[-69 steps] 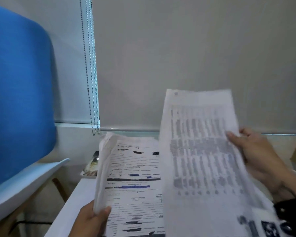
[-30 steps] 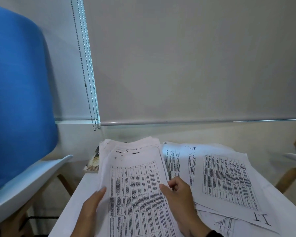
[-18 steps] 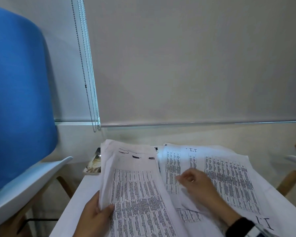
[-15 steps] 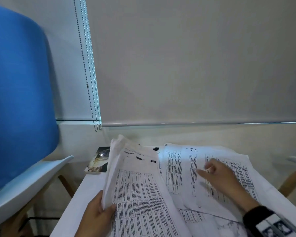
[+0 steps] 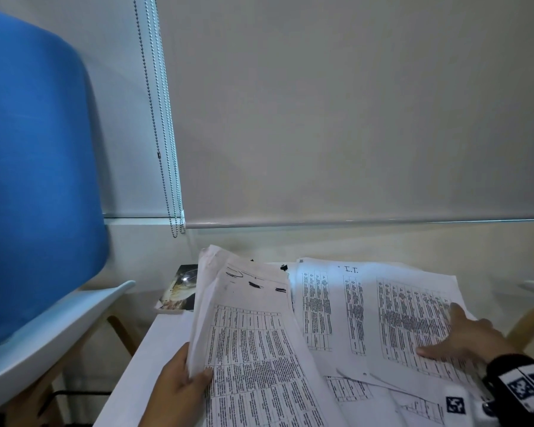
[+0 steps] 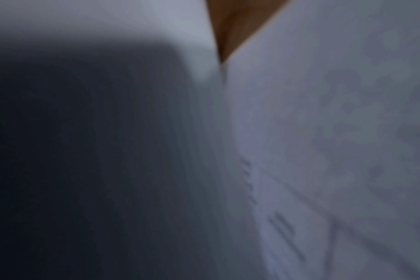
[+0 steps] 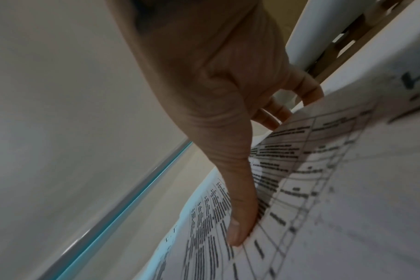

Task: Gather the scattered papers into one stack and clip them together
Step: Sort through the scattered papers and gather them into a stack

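Note:
My left hand (image 5: pixel 182 383) grips the left edge of a raised stack of printed papers (image 5: pixel 253 334), thumb on top. The left wrist view is filled by blurred paper (image 6: pixel 324 132), with a sliver of skin at the top. My right hand (image 5: pixel 444 331) lies spread on a loose sheet marked "I.T." (image 5: pixel 352 303) on the right of the table. In the right wrist view the thumb (image 7: pixel 240 217) presses the print of this sheet (image 7: pixel 324 208) and the fingers (image 7: pixel 305 89) reach its far edge. A small black binder clip (image 5: pixel 283 267) lies between the two paper groups at the back.
More sheets lie under the "I.T." sheet near the front (image 5: pixel 383 392). A photo card (image 5: pixel 179 288) sits at the white table's (image 5: pixel 148 365) back left corner. A blue chair (image 5: pixel 28 180) stands close on the left. A blind chain (image 5: pixel 164 149) hangs behind.
My right hand left the top of the held stack and slid right across the loose sheets to their right side. The left hand tilted the stack's left edge up.

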The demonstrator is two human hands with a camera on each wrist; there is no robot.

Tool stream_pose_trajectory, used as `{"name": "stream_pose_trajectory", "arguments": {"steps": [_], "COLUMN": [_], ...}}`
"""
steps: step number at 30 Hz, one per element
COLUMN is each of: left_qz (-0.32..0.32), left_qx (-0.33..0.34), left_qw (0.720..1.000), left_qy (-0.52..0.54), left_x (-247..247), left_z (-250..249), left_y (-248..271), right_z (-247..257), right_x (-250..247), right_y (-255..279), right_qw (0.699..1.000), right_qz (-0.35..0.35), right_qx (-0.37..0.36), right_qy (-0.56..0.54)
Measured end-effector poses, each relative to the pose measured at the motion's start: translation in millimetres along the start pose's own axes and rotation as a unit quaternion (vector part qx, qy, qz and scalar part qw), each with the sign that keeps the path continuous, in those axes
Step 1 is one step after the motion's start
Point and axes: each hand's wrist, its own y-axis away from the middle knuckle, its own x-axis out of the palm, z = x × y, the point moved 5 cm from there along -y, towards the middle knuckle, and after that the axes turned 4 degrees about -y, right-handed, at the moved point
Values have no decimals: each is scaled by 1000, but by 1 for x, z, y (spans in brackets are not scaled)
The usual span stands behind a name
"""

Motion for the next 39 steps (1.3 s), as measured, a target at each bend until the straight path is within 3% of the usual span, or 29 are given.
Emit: {"name": "stream_pose_trajectory", "arguments": {"steps": [5, 10, 13, 18, 21, 24, 29, 33, 39], "left_qz": [3, 4, 5, -6, -6, -10, -5, -46, -78], "left_qx": [-4, -19, -19, -30, -40, -55, -66, -57, -36], "left_qw": [1000, 999, 999, 999, 998, 996, 990, 990, 995], "left_qy": [11, 26, 33, 30, 46, 70, 126, 124, 44], "left_x": [-1, 0, 0, -1, -1, -1, 0, -2, -1], "left_z": [-1, 0, 0, 2, 4, 6, -10, -21, -14], "left_y": [1, 1, 3, 4, 3, 2, 3, 9, 12], "right_z": [-36, -31, -3, 71, 97, 122, 147, 148, 149], "right_x": [-11, -44, -72, -102, -84, -31, 58, 93, 95], "right_y": [-18, 1, 34, 135, 149, 146, 149, 146, 159], "right_qw": [983, 942, 899, 793, 754, 784, 858, 899, 909], "right_qz": [-66, -197, -243, -241, -158, -49, 70, 80, 60], "right_qx": [14, -154, -242, -392, -400, -367, -346, -332, -348], "right_qy": [-171, -226, -274, -399, -497, -499, -372, -273, -222]}}
